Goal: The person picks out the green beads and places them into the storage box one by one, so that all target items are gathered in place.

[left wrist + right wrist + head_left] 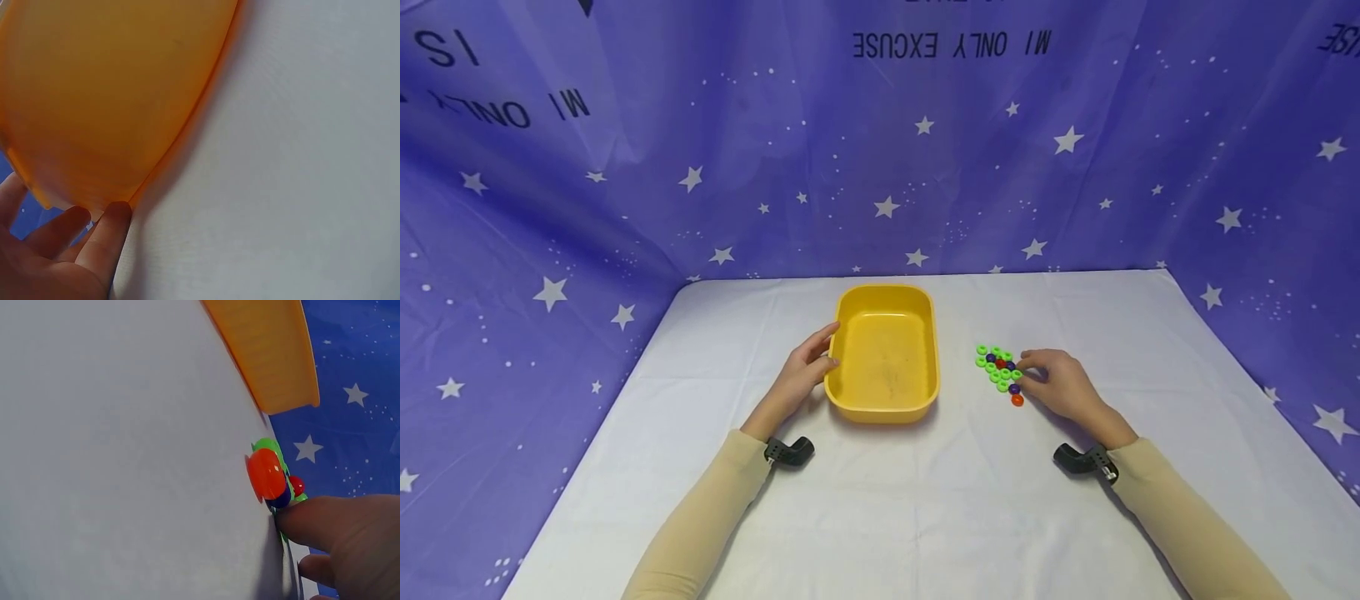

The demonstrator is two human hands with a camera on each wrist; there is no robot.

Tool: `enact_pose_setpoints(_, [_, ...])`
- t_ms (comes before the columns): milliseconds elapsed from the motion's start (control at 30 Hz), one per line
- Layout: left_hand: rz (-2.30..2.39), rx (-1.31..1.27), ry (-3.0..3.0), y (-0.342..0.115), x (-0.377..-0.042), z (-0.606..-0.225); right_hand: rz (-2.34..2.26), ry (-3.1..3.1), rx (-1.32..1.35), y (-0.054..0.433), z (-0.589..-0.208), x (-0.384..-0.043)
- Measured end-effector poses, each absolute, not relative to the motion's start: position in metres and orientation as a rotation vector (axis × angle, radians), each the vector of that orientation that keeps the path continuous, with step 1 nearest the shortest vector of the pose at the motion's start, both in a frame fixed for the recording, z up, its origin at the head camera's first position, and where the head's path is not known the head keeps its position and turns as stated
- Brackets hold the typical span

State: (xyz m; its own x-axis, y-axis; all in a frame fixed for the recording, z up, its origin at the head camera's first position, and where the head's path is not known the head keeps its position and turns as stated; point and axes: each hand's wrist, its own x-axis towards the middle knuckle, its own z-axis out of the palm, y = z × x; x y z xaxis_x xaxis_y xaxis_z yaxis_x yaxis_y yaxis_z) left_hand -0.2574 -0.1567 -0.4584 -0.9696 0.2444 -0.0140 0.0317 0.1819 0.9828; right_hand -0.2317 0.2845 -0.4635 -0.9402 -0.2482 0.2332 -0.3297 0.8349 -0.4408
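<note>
In the head view my left hand (797,375) is at the left side of a yellow plastic bin (887,414). Its thumb and fingertips touch the rim there; the left wrist view has the fingers (112,234) against the outer wall. My right hand (1063,387) rests by the right edge of a flat cluster of small ring-shaped beads, most of them green (990,367), with a few purple ones (1014,389). A red bead (1001,364) lies amid them, and an orange bead (1017,400) sits at the near end. Right fingertips touch the cluster's edge; between them, little shows.
A white cloth (910,500) covers the table. Purple curtains (880,167) with stars and lettering hang behind and at both sides. Each wrist wears a black camera mount, one on the left (790,452) and one on the right (1084,460).
</note>
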Motion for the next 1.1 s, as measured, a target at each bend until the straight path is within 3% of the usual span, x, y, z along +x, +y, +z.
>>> enact_pose_setpoints(1100, [1.891,0.277,2.277,-0.158,-0.257,-0.459,0.727,-2.861,0.409,0.276,-0.46,-0.23])
